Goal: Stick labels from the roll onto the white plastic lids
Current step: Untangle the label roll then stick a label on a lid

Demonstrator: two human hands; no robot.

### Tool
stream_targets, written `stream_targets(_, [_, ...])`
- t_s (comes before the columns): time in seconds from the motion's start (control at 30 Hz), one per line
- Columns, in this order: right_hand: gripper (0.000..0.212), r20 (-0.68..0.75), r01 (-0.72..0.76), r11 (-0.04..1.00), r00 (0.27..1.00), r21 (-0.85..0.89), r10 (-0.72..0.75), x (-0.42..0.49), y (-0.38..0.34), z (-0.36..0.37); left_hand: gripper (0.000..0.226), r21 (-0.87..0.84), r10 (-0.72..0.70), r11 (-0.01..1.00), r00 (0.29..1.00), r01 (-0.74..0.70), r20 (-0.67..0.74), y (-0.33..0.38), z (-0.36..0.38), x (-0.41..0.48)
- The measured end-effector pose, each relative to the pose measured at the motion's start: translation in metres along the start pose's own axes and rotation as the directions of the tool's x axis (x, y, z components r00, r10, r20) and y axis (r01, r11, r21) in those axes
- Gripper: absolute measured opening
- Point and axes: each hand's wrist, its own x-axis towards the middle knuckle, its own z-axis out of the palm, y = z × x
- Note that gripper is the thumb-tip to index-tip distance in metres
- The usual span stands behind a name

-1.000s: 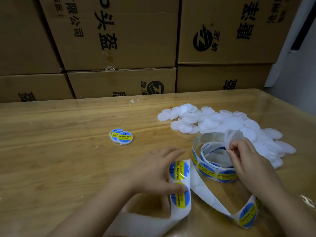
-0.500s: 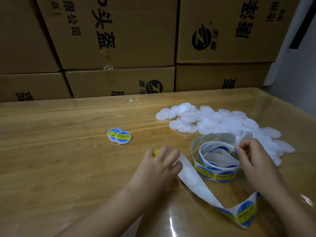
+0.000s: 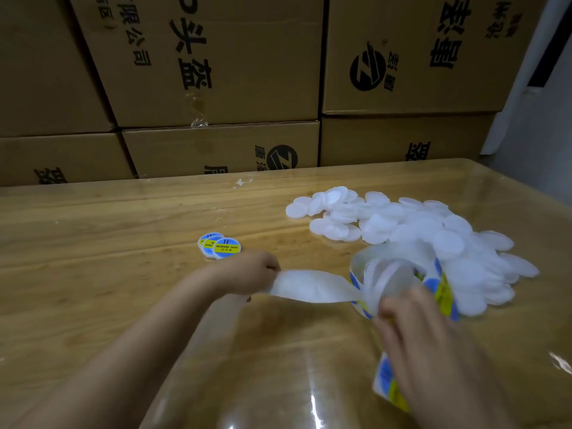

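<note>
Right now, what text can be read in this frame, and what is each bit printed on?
"II" and "SOLDERING PASTE": front labelled lid.
"头盔": upper middle cardboard box, large black print.
"限公司": same box, smaller print.
"Z" in a black circle: logo on the upper right cardboard box.
Labels on the roll: motion-blurred, unreadable.
Remaining box characters: cut off or unclear.

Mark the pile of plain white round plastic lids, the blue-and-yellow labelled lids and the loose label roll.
Pile of plain white round plastic lids [image 3: 411,226]: head view, heap's middle.
Blue-and-yellow labelled lids [image 3: 226,247]: head view, front lid's label.
Loose label roll [image 3: 368,280]: head view, coil's left wall.
</note>
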Motion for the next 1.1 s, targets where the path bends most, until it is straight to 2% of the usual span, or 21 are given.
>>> stream_targets(0.03, [0.006, -0.006, 0.094, 0.993, 0.995, -0.078, -0.095, -0.01, -0.005, 0.005, 0.022, 0.0, -0.021, 1.0, 0.999, 0.021, 0.042, -0.001, -0.001, 0.0])
stream_targets(0.1, [0.009, 0.004, 0.2, 0.973, 0.98, -0.117, -0.201, -0.018, 0.002, 0.011, 0.021, 0.08, -0.036, 0.997, 0.986, 0.023, 0.161, -0.004, 0.0, -0.001])
stream_targets(0.2, [0.021, 0.014, 0.342, 0.929, 0.939, -0.144, -0.343, -0.019, 0.026, 0.017, 0.043, 0.247, -0.08, 0.969, 0.945, -0.001, 0.318, -0.004, 0.007, -0.007])
stream_targets(0.27, [0.034, -0.012, 0.392, 0.912, 0.918, -0.124, -0.396, -0.016, 0.032, 0.017, 0.06, 0.343, -0.075, 0.939, 0.947, -0.038, 0.311, 0.0, 0.01, -0.012])
stream_targets(0.33, [0.03, -0.061, 0.394, 0.913, 0.914, -0.102, -0.401, -0.008, 0.031, 0.012, 0.061, 0.43, 0.021, 0.894, 0.969, -0.128, 0.244, 0.007, 0.011, -0.017])
stream_targets(0.37, [0.023, -0.073, 0.371, 0.925, 0.923, -0.085, -0.377, -0.001, 0.03, 0.007, 0.056, 0.476, 0.096, 0.86, 0.975, -0.182, 0.199, 0.012, 0.011, -0.021])
stream_targets(0.47, [0.004, -0.014, 0.132, 0.985, 0.991, 0.113, -0.132, 0.028, 0.037, 0.001, 0.04, 0.617, 0.311, 0.739, 0.95, -0.269, 0.041, 0.032, 0.012, -0.034])
stream_targets(0.53, [0.016, 0.012, 0.017, 0.983, 1.0, 0.185, -0.02, 0.051, 0.05, 0.009, 0.041, 0.737, 0.429, 0.617, 0.903, -0.277, -0.019, 0.047, 0.016, -0.042])
stream_targets(0.6, [0.014, 0.157, -0.12, 0.965, 0.984, 0.234, 0.084, 0.072, 0.07, 0.024, 0.043, 0.831, 0.492, 0.485, 0.871, -0.271, -0.003, 0.06, 0.022, -0.047])
stream_targets(0.7, [0.006, 0.442, -0.211, 0.962, 0.89, 0.172, 0.116, 0.095, 0.095, 0.05, 0.04, 0.9, 0.473, 0.374, 0.881, -0.223, 0.022, 0.072, 0.031, -0.051])
stream_targets(0.77, [0.007, 0.556, -0.232, 0.958, 0.825, 0.169, 0.102, 0.1, 0.104, 0.06, 0.035, 0.902, 0.457, 0.376, 0.889, -0.214, 0.021, 0.073, 0.032, -0.051])
stream_targets(0.83, [0.006, 0.577, -0.243, 0.944, 0.814, 0.224, 0.073, 0.098, 0.11, 0.059, 0.031, 0.879, 0.444, 0.422, 0.896, -0.224, 0.016, 0.066, 0.031, -0.049])
stream_targets(0.93, [0.005, 0.546, -0.277, 0.863, 0.838, 0.423, 0.002, 0.084, 0.12, 0.045, 0.028, 0.828, 0.447, 0.483, 0.893, -0.285, 0.048, 0.049, 0.024, -0.04])
stream_targets(1.0, [0.008, 0.502, -0.286, 0.8, 0.865, 0.527, -0.022, 0.07, 0.126, 0.032, 0.027, 0.748, 0.432, 0.546, 0.891, -0.379, 0.136, 0.038, 0.014, -0.035])
stream_targets(1.1, [0.013, 0.43, -0.316, 0.737, 0.902, 0.598, 0.038, 0.051, 0.139, 0.018, 0.024, 0.512, 0.404, 0.699, 0.866, -0.5, 0.295, 0.023, -0.003, -0.029])
